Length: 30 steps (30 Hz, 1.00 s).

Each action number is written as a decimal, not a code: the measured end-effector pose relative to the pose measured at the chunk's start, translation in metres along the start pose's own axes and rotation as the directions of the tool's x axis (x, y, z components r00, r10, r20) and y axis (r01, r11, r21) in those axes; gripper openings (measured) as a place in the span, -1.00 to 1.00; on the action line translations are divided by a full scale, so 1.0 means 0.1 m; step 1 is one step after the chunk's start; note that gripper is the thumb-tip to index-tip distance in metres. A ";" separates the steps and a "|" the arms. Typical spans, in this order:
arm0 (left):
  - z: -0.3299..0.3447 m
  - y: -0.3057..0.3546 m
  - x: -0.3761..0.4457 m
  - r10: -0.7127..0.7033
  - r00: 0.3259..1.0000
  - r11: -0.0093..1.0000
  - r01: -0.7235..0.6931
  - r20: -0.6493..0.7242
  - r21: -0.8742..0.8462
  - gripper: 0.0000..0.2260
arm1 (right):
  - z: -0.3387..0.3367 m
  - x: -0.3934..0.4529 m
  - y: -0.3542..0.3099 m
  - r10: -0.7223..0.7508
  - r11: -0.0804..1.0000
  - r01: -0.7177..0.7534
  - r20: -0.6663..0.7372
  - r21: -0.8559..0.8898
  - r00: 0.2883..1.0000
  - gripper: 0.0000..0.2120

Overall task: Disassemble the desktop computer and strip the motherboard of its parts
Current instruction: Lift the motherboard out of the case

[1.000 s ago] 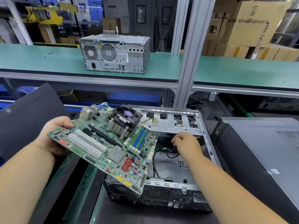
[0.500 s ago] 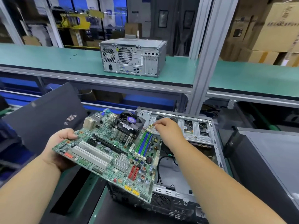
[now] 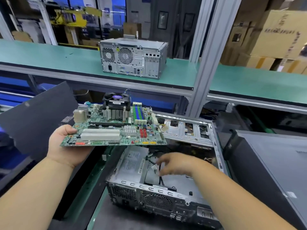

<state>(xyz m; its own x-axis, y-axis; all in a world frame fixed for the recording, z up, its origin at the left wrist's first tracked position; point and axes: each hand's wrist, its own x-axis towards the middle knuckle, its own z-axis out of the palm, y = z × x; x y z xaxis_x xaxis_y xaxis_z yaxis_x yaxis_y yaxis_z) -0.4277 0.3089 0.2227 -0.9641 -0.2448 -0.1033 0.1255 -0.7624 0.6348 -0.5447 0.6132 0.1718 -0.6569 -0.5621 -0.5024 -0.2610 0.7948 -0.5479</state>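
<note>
Nearest, at six o'clock, the open computer case [image 3: 159, 193] lies on its side, rear grille toward the camera. Just above it, the right hand [image 3: 179, 165] hovers over the case's inside, fingers loosely spread and blurred, grip wide, right by the black cables [image 3: 160, 177]; whether it touches them I cannot tell. Over at nine o'clock, the left hand [image 3: 66, 146] holds the motherboard [image 3: 114, 128] up by its left edge, thumb on top, palm beneath, the board nearly level and lifted free of the case. The fan cooler [image 3: 117, 101] stands on its far side. At three o'clock, a dark panel [image 3: 272, 165] lies alongside. Far off at twelve o'clock, a second computer tower [image 3: 132, 58] stands on the green shelf [image 3: 49, 55].
</note>
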 end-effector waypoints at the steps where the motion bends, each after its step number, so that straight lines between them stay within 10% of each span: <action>1: 0.01 0.01 0.01 0.005 1.000 1.000 -0.005 0.030 -0.012 0.06 | 0.05 0.00 0.02 0.036 0.998 -0.036 0.000 -0.051 0.999 -0.59; 9: -0.18 0.11 0.27 -0.080 0.986 0.989 0.097 0.147 -0.115 -0.34 | 0.08 -0.04 0.19 0.261 0.858 -0.259 -0.059 -0.443 0.964 -0.57; 14: -0.19 0.10 0.34 -0.165 0.969 0.982 0.178 0.185 -0.060 -0.27 | 0.07 -0.11 0.05 0.194 0.979 -0.155 -0.365 0.133 0.910 -0.88; 18: -0.14 0.05 0.37 -0.243 0.951 0.968 0.250 0.192 -0.015 -0.14 | -0.04 -0.19 -0.30 0.369 0.484 0.161 -0.368 0.860 0.854 -0.64; 20: -0.11 0.01 0.40 -0.294 0.937 0.955 0.295 0.188 0.023 -0.04 | -0.10 -0.28 -0.38 0.362 0.320 0.209 -0.324 0.924 0.874 -0.46; 30: 0.38 -0.48 0.30 -0.497 0.790 0.868 0.451 0.358 0.209 -0.06 | 0.01 -0.82 -0.40 0.687 0.471 0.159 -0.474 0.868 0.551 -0.58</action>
<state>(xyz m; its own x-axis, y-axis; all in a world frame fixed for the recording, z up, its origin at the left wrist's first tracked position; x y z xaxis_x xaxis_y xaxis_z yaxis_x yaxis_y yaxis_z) -0.4719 0.3609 0.2179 -0.9082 0.4000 -0.1228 -0.3746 -0.6464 0.6647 -0.4797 0.6270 0.2345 -0.8763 0.3450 -0.3361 0.3862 0.0862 -0.9184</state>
